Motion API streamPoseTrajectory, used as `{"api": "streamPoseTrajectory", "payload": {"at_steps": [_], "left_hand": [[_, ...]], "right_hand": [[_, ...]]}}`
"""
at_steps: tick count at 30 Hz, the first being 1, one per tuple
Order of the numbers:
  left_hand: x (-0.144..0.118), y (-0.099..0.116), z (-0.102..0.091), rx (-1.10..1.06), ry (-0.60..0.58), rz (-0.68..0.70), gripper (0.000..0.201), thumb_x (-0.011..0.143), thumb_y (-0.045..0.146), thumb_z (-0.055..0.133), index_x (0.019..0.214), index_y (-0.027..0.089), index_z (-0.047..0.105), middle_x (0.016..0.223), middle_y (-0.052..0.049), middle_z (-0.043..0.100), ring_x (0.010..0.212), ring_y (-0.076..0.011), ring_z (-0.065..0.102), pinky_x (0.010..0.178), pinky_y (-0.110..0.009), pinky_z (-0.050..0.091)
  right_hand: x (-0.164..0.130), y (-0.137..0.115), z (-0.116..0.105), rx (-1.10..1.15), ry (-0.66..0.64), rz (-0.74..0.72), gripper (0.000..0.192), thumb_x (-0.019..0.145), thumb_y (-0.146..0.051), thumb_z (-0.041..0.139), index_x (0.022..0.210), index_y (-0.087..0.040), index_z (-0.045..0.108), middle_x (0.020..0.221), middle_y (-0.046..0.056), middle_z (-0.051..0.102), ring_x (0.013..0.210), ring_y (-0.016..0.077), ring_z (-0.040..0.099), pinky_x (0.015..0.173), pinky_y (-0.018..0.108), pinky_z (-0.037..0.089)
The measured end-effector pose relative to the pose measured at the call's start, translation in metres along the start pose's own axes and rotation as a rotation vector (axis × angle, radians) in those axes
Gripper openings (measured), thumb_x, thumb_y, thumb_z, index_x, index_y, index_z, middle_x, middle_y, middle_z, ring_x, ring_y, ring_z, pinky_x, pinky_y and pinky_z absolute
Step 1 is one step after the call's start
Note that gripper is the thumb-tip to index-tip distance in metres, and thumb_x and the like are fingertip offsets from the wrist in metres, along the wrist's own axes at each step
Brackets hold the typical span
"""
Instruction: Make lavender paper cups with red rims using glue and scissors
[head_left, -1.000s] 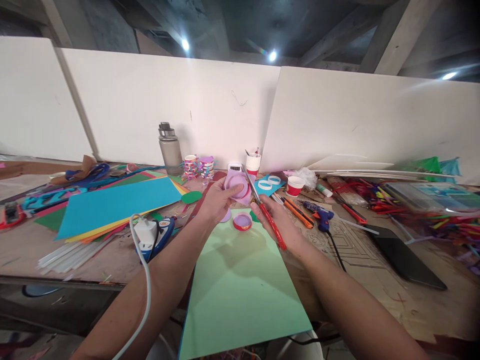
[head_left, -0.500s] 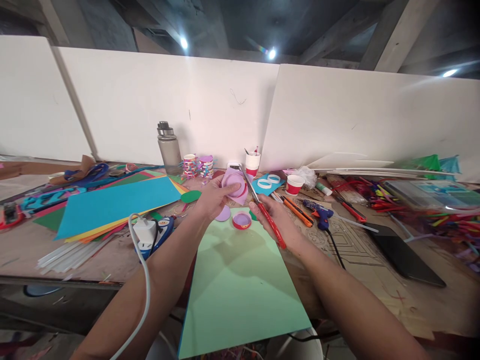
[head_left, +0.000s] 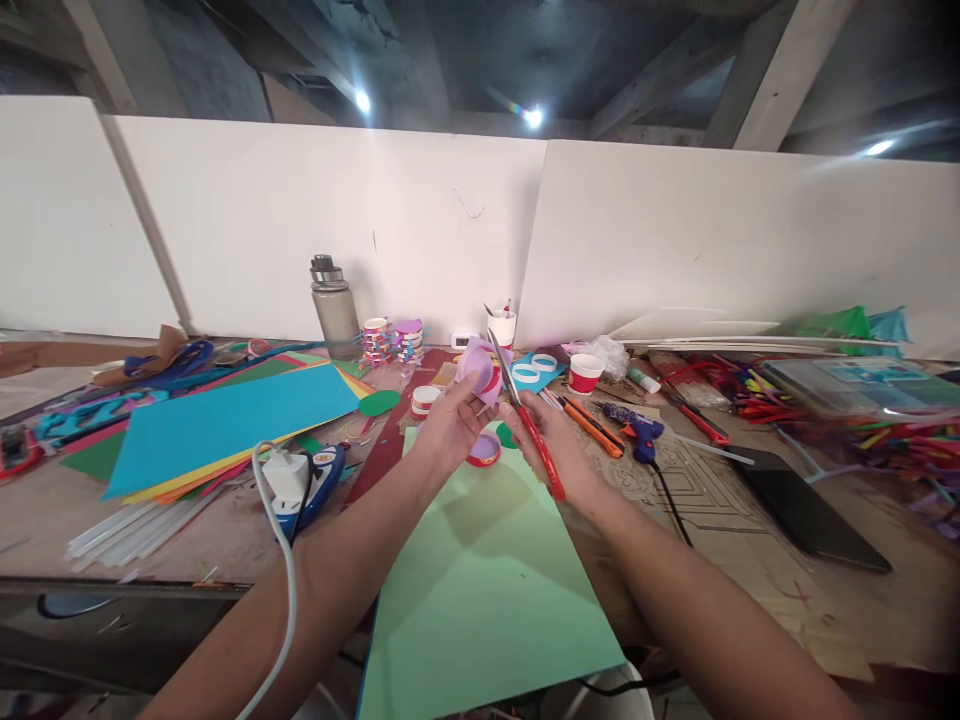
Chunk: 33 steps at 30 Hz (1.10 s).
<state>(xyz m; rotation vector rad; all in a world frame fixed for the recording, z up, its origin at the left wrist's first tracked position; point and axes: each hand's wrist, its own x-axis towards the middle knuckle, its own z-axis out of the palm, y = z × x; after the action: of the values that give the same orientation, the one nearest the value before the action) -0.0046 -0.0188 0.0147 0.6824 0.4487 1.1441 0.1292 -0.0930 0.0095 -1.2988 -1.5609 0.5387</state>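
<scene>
My left hand pinches a piece of purple paper with a ring-like red-and-white piece against it, tilted above the far end of a light green sheet. In my right hand are red-handled scissors, their blades pointing up and away along the right side of the purple paper. Whether the blades touch the paper I cannot tell. Below the hands a short red cup piece with a purple disc inside rests on the green sheet. A white-and-red cup piece stands left of the purple paper.
Coloured sheets, a power strip and a bottle are on the left. Rightward lie a paper cup, an orange cutter, a blue glue gun and a black tablet. A white cable crosses my left forearm.
My left hand has tilted the purple paper and moved it slightly right, closer to the scissors. A white-and-red cup piece shows beside it now; the loose purple disc is out of sight.
</scene>
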Motion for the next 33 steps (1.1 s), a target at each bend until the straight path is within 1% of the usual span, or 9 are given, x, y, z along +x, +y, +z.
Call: {"api": "streamPoseTrajectory", "payload": {"at_steps": [2,5,7,9,12,16,20,28,33], "left_hand": [[0.0011,-0.0007,-0.0010,-0.013,0.027,0.035,0.031,0.069,0.026,0.090,0.094,0.017,0.073,0.092,-0.004,0.079,0.078,-0.0149,0.073,0.075,-0.027,0.059],[0.0047,0.0027,-0.0028,-0.045,0.079,0.129,0.031,0.068,0.019,0.089,0.095,0.017,0.073,0.093,-0.003,0.079,0.084,-0.0148,0.074,0.080,-0.026,0.059],[0.0054,0.0045,-0.0024,-0.055,0.104,0.149,0.030,0.067,0.014,0.089,0.092,0.016,0.073,0.091,-0.002,0.079,0.083,-0.0133,0.073,0.080,-0.025,0.058],[0.0041,0.0045,-0.0006,-0.059,0.119,0.147,0.029,0.065,0.010,0.089,0.089,0.015,0.073,0.087,-0.001,0.078,0.078,-0.0113,0.072,0.075,-0.022,0.057],[0.0004,0.0025,0.0025,-0.033,0.099,0.146,0.032,0.061,0.011,0.091,0.087,0.014,0.072,0.084,-0.001,0.078,0.074,-0.0107,0.070,0.071,-0.022,0.056],[-0.0016,0.0010,0.0028,0.010,0.060,0.156,0.037,0.057,0.014,0.094,0.087,0.014,0.072,0.083,-0.001,0.076,0.072,-0.0109,0.069,0.073,-0.023,0.055],[-0.0010,0.0025,0.0008,0.059,0.029,0.171,0.042,0.055,0.017,0.095,0.088,0.015,0.070,0.082,0.001,0.075,0.073,-0.0106,0.068,0.073,-0.023,0.053],[-0.0011,0.0037,0.0004,0.088,-0.006,0.184,0.043,0.054,0.019,0.096,0.087,0.016,0.068,0.083,0.001,0.073,0.074,-0.0109,0.067,0.072,-0.024,0.052],[-0.0003,0.0063,-0.0004,0.096,-0.008,0.189,0.044,0.054,0.019,0.096,0.087,0.015,0.068,0.082,0.000,0.072,0.073,-0.0115,0.067,0.072,-0.025,0.052]], "right_hand": [[0.0001,0.0011,0.0014,0.008,-0.012,-0.008,0.035,0.094,-0.057,0.055,0.082,-0.024,0.051,0.065,-0.005,0.049,0.061,0.0151,0.045,0.059,0.029,0.036],[-0.0011,0.0005,0.0043,0.002,-0.035,-0.025,0.036,0.093,-0.057,0.056,0.080,-0.024,0.050,0.063,-0.006,0.043,0.060,0.0141,0.040,0.058,0.028,0.034],[-0.0020,-0.0011,0.0060,-0.007,-0.040,-0.020,0.037,0.092,-0.058,0.056,0.079,-0.024,0.049,0.063,-0.006,0.041,0.059,0.0137,0.038,0.057,0.028,0.033],[-0.0026,-0.0032,0.0069,0.036,-0.057,0.008,0.037,0.091,-0.059,0.057,0.081,-0.024,0.050,0.063,-0.006,0.041,0.058,0.0133,0.037,0.056,0.028,0.034],[-0.0026,-0.0058,0.0063,0.107,-0.093,0.039,0.035,0.092,-0.059,0.054,0.086,-0.025,0.051,0.064,-0.006,0.042,0.057,0.0138,0.041,0.055,0.028,0.036],[-0.0025,-0.0051,0.0046,0.062,-0.083,0.025,0.034,0.095,-0.059,0.049,0.091,-0.026,0.052,0.068,-0.004,0.046,0.060,0.0155,0.046,0.055,0.029,0.039],[-0.0026,-0.0014,0.0050,0.089,-0.096,0.043,0.034,0.095,-0.060,0.050,0.098,-0.026,0.054,0.071,-0.004,0.047,0.060,0.0151,0.046,0.054,0.028,0.040],[-0.0032,-0.0022,0.0049,0.099,-0.094,0.056,0.032,0.095,-0.058,0.051,0.092,-0.026,0.051,0.070,-0.004,0.046,0.059,0.0147,0.044,0.053,0.028,0.039],[-0.0036,-0.0043,0.0032,0.086,-0.077,0.031,0.029,0.095,-0.053,0.054,0.091,-0.025,0.053,0.068,-0.005,0.046,0.059,0.0137,0.042,0.055,0.028,0.037]]}}
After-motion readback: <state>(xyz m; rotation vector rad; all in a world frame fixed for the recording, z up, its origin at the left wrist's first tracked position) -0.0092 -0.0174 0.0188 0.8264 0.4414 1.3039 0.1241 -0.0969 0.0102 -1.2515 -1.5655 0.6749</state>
